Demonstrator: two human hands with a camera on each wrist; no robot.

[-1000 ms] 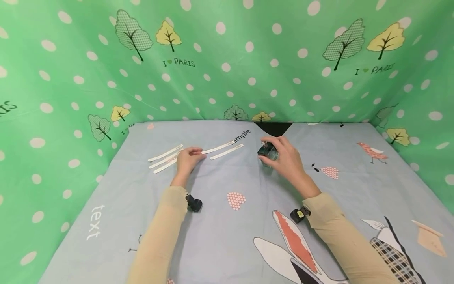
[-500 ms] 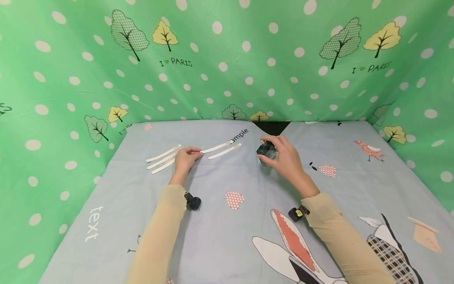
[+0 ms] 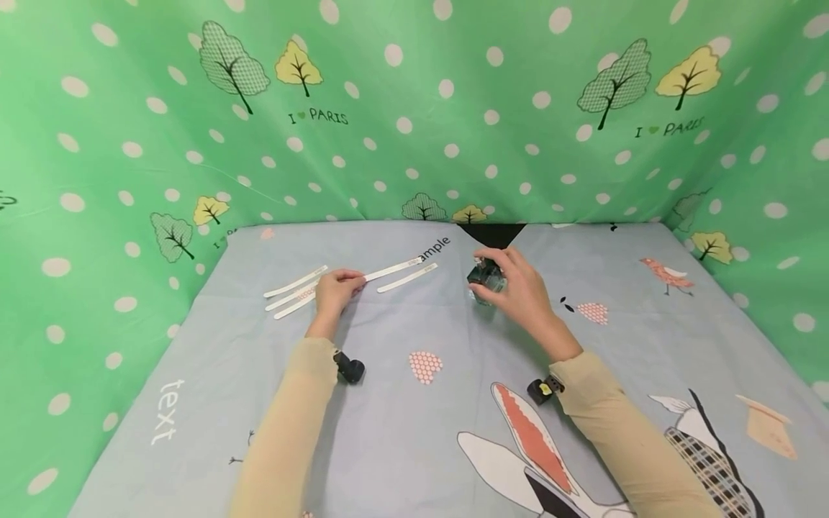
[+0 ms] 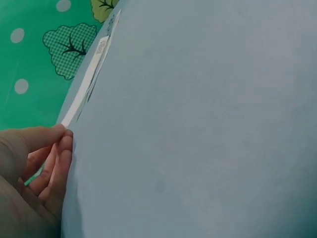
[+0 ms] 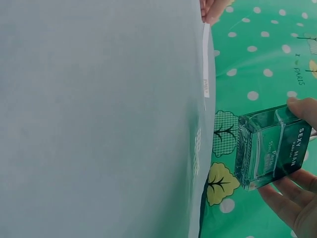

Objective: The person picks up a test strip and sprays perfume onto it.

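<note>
Right grip (image 3: 524, 289) around bottle (image 5: 270, 148), left (image 3: 333, 296) pinching strip (image 4: 85, 83)

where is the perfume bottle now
In the head view, the perfume bottle is in the right hand, right of the white strips and below the black triangle.

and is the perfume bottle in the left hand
No, the right hand grips the perfume bottle, while the left hand pinches a white strip.

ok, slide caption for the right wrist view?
Right grip holds a glass perfume bottle; at the top edge, left grip pinches a white strip.
</note>
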